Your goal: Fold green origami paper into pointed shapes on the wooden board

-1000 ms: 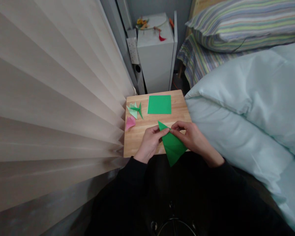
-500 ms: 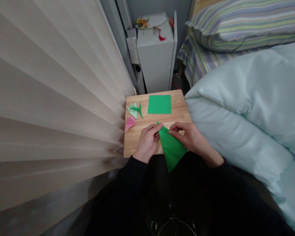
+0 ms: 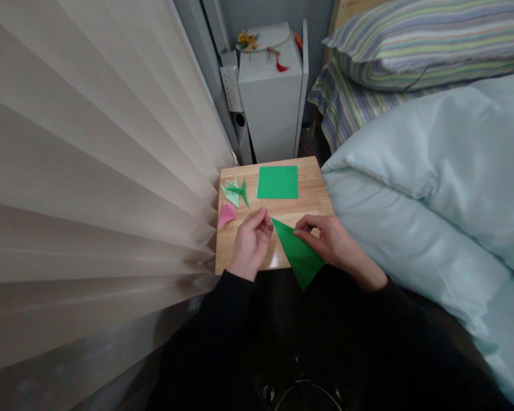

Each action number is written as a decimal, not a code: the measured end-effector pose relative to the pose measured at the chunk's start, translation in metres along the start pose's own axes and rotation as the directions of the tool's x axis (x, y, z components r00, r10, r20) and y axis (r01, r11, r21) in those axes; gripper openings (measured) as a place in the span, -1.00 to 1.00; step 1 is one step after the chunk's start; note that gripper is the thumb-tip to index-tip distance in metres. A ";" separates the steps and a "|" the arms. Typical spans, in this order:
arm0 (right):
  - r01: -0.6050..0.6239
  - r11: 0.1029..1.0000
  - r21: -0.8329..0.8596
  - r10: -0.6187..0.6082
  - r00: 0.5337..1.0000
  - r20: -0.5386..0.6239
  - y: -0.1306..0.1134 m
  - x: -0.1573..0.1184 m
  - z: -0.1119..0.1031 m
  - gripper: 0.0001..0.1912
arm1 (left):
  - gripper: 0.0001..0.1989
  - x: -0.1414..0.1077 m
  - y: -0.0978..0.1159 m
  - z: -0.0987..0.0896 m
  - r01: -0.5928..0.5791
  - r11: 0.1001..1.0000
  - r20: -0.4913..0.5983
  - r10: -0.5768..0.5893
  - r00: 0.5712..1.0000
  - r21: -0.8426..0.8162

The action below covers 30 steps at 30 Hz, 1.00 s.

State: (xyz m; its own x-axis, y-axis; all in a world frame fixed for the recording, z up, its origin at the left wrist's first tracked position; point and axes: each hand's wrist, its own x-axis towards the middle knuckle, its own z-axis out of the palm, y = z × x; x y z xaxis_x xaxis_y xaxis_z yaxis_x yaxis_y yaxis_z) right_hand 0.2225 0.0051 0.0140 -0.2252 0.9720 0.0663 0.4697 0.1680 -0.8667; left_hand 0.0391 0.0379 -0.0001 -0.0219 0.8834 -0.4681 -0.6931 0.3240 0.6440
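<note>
Pinching green paper triangle (image 3: 298, 254), right hand (image 3: 328, 240); left hand (image 3: 252, 242) loosely curled, empty; fingertips partly hidden.

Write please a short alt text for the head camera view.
A person's right hand holds a folded green paper triangle over a small wooden table; the left hand hovers beside it. Farther back lie a green paper square and small folded figures.
</note>
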 end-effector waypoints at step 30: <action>0.134 0.973 0.188 -0.103 0.981 -0.168 -0.005 0.001 0.000 -0.95 | -0.86 -0.010 -0.006 -0.002 -0.490 0.623 0.547 0.117 0.829 0.609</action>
State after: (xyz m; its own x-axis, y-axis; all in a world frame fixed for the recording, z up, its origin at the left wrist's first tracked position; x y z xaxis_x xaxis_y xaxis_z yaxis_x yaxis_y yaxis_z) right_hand 0.2195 0.0055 0.0185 -0.1259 0.9634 0.2368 0.2664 0.2628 -0.9274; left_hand 0.0418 0.0263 -0.0004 0.2948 0.9554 0.0188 0.0178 -0.0251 0.9995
